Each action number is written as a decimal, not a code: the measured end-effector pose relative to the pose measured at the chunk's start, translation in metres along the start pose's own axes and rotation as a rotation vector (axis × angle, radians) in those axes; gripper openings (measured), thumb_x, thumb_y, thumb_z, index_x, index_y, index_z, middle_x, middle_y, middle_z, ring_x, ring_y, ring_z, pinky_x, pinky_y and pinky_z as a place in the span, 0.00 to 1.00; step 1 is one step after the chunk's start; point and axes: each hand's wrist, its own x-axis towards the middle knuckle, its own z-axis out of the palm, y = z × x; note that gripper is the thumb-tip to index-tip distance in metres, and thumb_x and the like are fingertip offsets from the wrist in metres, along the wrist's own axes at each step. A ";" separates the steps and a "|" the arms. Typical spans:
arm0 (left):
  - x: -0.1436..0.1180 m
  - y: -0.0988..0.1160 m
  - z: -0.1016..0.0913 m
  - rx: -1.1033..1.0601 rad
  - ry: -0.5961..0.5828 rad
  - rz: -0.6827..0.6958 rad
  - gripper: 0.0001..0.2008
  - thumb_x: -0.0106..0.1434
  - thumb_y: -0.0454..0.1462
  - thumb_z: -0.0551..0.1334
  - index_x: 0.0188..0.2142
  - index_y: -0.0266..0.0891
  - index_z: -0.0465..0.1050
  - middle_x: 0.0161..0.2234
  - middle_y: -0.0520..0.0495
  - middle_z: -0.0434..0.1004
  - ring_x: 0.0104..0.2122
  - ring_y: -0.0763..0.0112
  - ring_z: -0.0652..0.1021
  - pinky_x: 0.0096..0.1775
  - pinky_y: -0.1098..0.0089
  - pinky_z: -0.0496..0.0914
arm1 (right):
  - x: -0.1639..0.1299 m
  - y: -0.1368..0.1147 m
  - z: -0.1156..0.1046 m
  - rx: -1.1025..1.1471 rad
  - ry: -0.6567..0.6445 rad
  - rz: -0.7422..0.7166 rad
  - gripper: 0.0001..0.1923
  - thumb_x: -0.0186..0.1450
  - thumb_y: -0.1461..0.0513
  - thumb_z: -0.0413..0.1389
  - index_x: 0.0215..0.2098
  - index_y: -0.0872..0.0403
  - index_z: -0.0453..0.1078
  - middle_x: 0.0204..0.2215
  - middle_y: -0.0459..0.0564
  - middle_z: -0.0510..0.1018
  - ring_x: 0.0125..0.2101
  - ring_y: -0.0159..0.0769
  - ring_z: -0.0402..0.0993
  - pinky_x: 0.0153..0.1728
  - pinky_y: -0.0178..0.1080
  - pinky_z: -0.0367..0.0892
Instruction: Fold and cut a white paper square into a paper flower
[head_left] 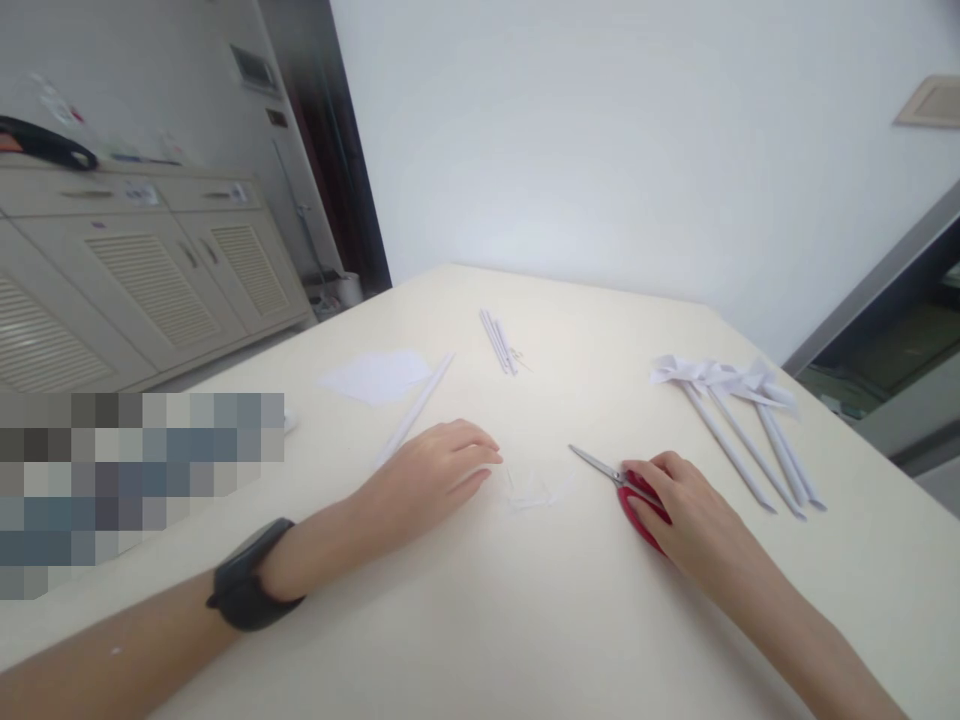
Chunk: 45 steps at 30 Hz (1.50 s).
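Right hand [686, 505] rests curled over the red scissors [626, 485] lying on the table [480, 620], left hand [431, 470] flat and loose, holding nothing, beside small paper scraps [531, 488] between the hands

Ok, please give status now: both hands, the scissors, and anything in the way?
Right hand rests on red scissors, blades closed, flat on table. Left hand flat, holds nothing. Small paper piece lies between hands.
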 end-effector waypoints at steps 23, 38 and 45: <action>-0.012 -0.103 -0.029 0.474 -0.047 -0.545 0.18 0.63 0.37 0.48 0.49 0.35 0.65 0.47 0.39 0.72 0.48 0.56 0.72 0.48 0.60 0.64 | 0.002 0.007 0.001 0.030 0.005 -0.007 0.13 0.64 0.58 0.45 0.42 0.50 0.68 0.38 0.52 0.71 0.33 0.41 0.72 0.36 0.43 0.65; -0.015 -0.123 -0.030 0.551 -0.161 -0.725 0.19 0.62 0.37 0.46 0.46 0.38 0.70 0.42 0.39 0.75 0.43 0.55 0.75 0.39 0.62 0.67 | 0.000 0.000 -0.005 0.022 -0.051 0.050 0.13 0.65 0.59 0.44 0.42 0.51 0.67 0.38 0.52 0.70 0.35 0.40 0.69 0.35 0.42 0.63; -0.013 -0.132 -0.027 0.522 -0.176 -0.742 0.21 0.60 0.45 0.50 0.47 0.38 0.70 0.44 0.39 0.75 0.42 0.54 0.75 0.37 0.64 0.67 | -0.001 -0.002 -0.007 0.015 -0.033 0.061 0.12 0.64 0.60 0.44 0.41 0.51 0.66 0.38 0.51 0.70 0.36 0.39 0.69 0.34 0.40 0.63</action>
